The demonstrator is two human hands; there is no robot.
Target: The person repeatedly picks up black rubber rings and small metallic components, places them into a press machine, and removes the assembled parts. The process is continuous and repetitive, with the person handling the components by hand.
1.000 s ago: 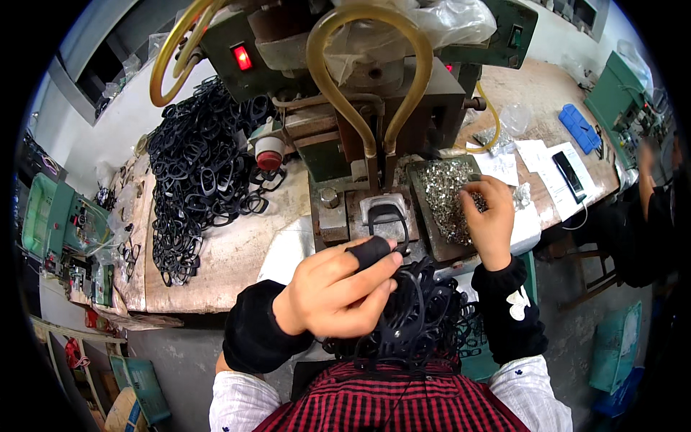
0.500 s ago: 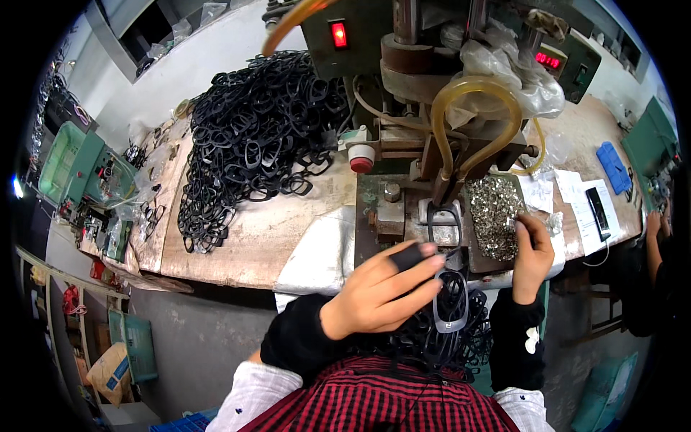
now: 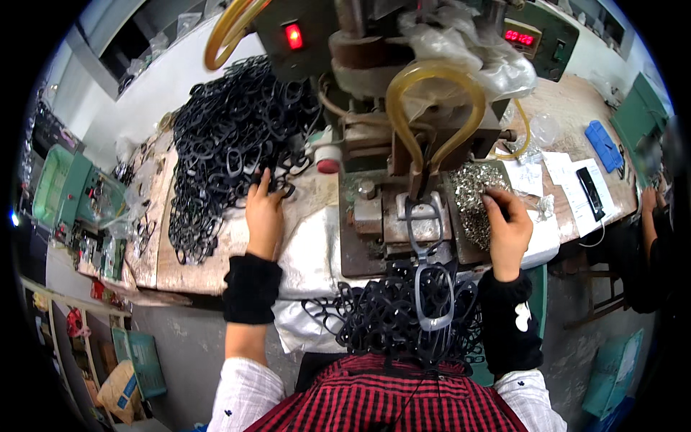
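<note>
The left hand has left the frame it held over the lap half a second ago and now lies open on the frames heaped at the desk's left end, fingers on the nearest loops. The right hand stays at the rivets right of the press, fingertips pinched into them.

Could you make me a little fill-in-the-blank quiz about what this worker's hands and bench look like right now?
1. The left hand touches the heap of ____ plastic loops.
2. The right hand rests its fingertips in the tray of small ____ metal parts.
3. The bent hose above the press fixture is ____ in colour.
4. The small light on the machine glows ____.

Missing words: black; shiny silver; yellow; red
</note>
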